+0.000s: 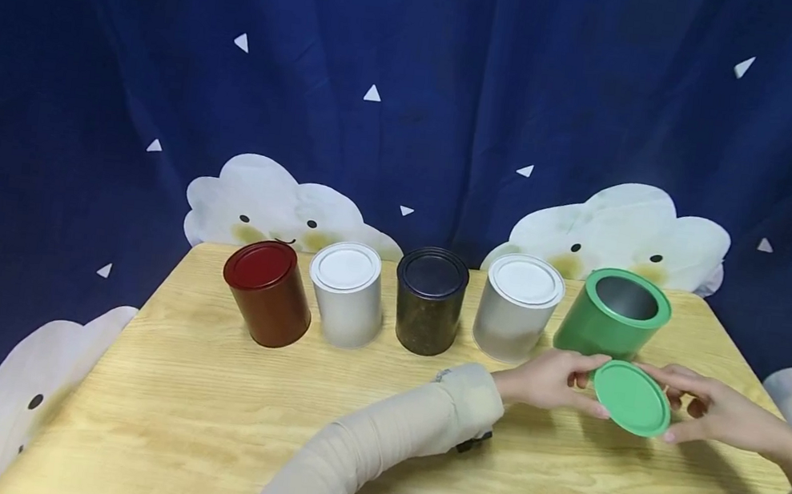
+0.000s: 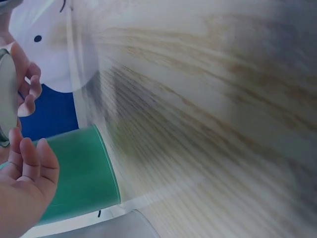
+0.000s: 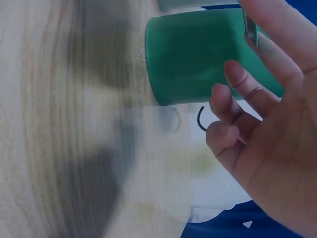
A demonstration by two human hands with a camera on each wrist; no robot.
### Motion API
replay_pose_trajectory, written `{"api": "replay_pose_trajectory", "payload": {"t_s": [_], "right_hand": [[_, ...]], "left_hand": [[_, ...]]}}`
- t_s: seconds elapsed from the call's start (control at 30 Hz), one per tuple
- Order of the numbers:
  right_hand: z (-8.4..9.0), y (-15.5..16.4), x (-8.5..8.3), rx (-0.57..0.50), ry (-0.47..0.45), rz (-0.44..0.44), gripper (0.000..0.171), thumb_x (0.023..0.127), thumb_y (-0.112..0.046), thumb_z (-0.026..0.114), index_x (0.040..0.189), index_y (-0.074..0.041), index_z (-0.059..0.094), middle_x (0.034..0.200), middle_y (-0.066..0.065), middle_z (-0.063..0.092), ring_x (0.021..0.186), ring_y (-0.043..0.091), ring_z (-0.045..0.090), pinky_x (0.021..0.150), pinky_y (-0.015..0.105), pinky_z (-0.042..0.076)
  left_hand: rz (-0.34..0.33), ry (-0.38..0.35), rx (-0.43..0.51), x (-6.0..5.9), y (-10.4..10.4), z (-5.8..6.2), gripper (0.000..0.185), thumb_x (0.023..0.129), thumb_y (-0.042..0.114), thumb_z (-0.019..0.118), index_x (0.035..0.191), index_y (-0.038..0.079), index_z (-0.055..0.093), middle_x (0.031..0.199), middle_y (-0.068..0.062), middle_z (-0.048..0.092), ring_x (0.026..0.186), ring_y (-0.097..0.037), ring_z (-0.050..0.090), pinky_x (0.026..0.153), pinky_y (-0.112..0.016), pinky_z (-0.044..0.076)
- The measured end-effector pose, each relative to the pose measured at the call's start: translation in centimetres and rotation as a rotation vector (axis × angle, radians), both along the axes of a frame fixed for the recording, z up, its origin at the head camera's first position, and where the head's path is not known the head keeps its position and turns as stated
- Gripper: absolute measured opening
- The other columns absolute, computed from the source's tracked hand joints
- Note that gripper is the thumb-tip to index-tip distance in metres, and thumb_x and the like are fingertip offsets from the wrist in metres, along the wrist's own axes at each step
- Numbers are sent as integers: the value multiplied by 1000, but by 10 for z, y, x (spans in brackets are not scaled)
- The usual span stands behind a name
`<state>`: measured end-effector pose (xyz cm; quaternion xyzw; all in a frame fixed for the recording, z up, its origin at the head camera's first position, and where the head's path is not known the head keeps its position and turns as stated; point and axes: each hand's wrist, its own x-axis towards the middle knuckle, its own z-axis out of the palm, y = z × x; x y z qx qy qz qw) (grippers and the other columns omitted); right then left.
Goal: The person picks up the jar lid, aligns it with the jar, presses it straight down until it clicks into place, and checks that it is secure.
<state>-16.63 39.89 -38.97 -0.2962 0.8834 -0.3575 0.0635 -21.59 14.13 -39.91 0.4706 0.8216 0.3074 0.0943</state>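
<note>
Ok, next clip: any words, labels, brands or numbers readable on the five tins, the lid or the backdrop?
None can be read.
Round green metal lid, held between the left hand and the right hand: plain, no print.
Open green cylindrical tin: plain wall.
Dark red tin, two silver tins, black tin: no labels visible.
Blue fabric backdrop: only white triangles and smiling clouds, no lettering.
</note>
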Motion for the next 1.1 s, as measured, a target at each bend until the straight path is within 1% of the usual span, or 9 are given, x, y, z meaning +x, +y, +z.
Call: {"api": "replay_pose_trajectory", "payload": {"t_s": [0.13, 0.2, 0.3, 0.47, 0.6, 0.73, 0.83, 0.93, 1.1], "right_hand": [[7, -1, 0, -14, -2, 3, 75, 69, -1, 74, 136, -5, 40, 97, -9, 48, 74, 12, 40, 49, 29, 27], [10, -2, 0, -24, 2, 6, 75, 69, 0, 74, 136, -4, 40, 92, -8, 46, 73, 11, 39, 49, 29, 27], [15, -2, -1, -24, 9, 4, 75, 69, 1, 74, 136, -3, 40, 88, -7, 45, 73, 11, 37, 49, 29, 27], [23, -3, -1, -17, 10, 16, 75, 69, 3, 73, 136, -4, 40, 89, -7, 44, 73, 12, 37, 49, 28, 27], [30, -5, -2, -21, 36, 41, 76, 68, 3, 74, 136, -2, 39, 87, -8, 44, 71, 12, 37, 48, 27, 27], [37, -6, -6, -20, 70, 56, 78, 67, 5, 74, 136, 0, 38, 85, -8, 44, 70, 12, 36, 47, 25, 27], [43, -6, -9, -14, 96, 52, 79, 65, 5, 75, 135, 0, 39, 84, -8, 43, 69, 11, 36, 47, 25, 26], [47, -5, -10, -7, 116, 39, 79, 63, 4, 76, 134, 0, 41, 83, -8, 44, 68, 10, 35, 46, 24, 26], [51, -4, -10, -12, 154, 35, 79, 60, 5, 78, 132, 1, 44, 85, -8, 46, 70, 9, 36, 46, 24, 26]], "left_hand": [[-8, -12, 55, 3, -2, 6, 74, 79, 30, 70, 140, 6, 35, 78, 6, 46, 67, 1, 41, 60, -6, 34], [7, -26, 63, 4, -3, 10, 74, 79, 31, 71, 140, 7, 35, 78, 6, 46, 67, 1, 39, 59, -6, 34], [37, -14, 73, 5, -4, 15, 74, 78, 33, 72, 139, 9, 38, 79, 6, 46, 68, 1, 38, 59, -7, 33], [79, 59, 115, 7, -7, 21, 70, 74, 35, 74, 133, 9, 47, 81, 6, 47, 71, -1, 39, 62, -5, 31], [102, 136, 162, 9, -9, 26, 65, 73, 36, 75, 128, 8, 52, 79, 4, 46, 70, 0, 38, 62, -5, 30], [125, 184, 205, 9, -10, 31, 63, 72, 36, 76, 124, 8, 55, 75, 3, 43, 67, 1, 34, 59, -6, 28], [142, 203, 211, 9, -11, 34, 64, 72, 37, 76, 126, 9, 54, 74, 3, 42, 65, 1, 33, 58, -6, 28], [142, 212, 199, 8, -11, 37, 65, 73, 37, 75, 128, 10, 53, 73, 3, 43, 63, 1, 32, 57, -7, 28], [98, 164, 209, 6, -11, 39, 66, 78, 34, 71, 133, 9, 47, 69, 5, 40, 60, 0, 32, 57, -7, 29]]}}
